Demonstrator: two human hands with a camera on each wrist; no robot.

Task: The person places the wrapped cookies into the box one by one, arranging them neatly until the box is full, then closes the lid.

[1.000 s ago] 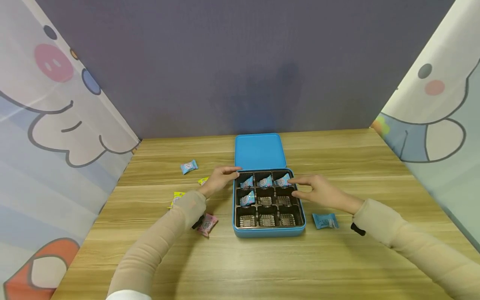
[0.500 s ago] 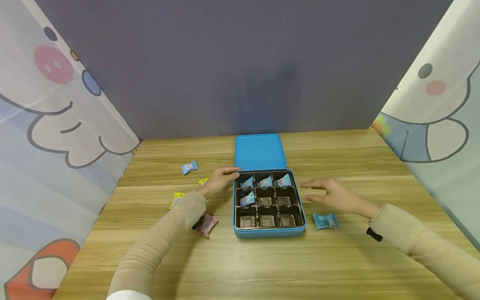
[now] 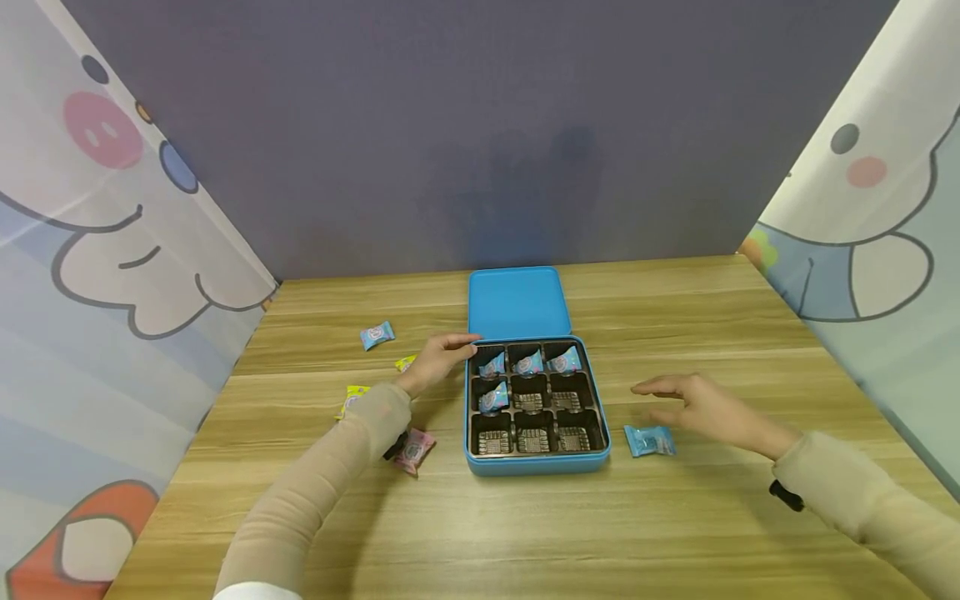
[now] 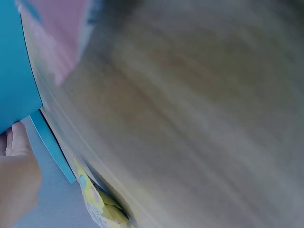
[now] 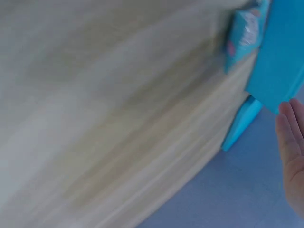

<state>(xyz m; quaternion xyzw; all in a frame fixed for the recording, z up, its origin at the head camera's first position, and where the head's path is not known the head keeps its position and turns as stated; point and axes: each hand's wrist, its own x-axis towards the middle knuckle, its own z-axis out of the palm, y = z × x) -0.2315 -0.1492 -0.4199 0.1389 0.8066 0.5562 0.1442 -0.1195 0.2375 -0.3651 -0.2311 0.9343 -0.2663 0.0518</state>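
Note:
A blue tin (image 3: 537, 467) with a black tray of nine compartments holds blue-wrapped candies: three across the back row and one (image 3: 493, 398) in the middle row's left compartment. The left hand (image 3: 437, 363) rests its fingers on the tin's back left edge; in the left wrist view that hand (image 4: 19, 175) touches the blue side. Nothing is in the right hand (image 3: 708, 408), which hovers with extended fingers above and beside a blue candy (image 3: 650, 442) right of the tin. The right wrist view shows the right hand (image 5: 293, 156) with fingers extended, and the blue candy (image 5: 244, 35) near the tin.
The blue lid (image 3: 518, 302) lies flat behind the tin. Left of the tin lie a light blue candy (image 3: 377, 335), two yellow ones (image 3: 405, 362) and a pink one (image 3: 414, 452) by the left wrist. A grey panel (image 3: 510, 133) stands behind the table.
The right hand has moved away from the tin's back right compartment, rightward and toward the near side, close to the loose blue candy. The left hand has stayed at the tin's edge.

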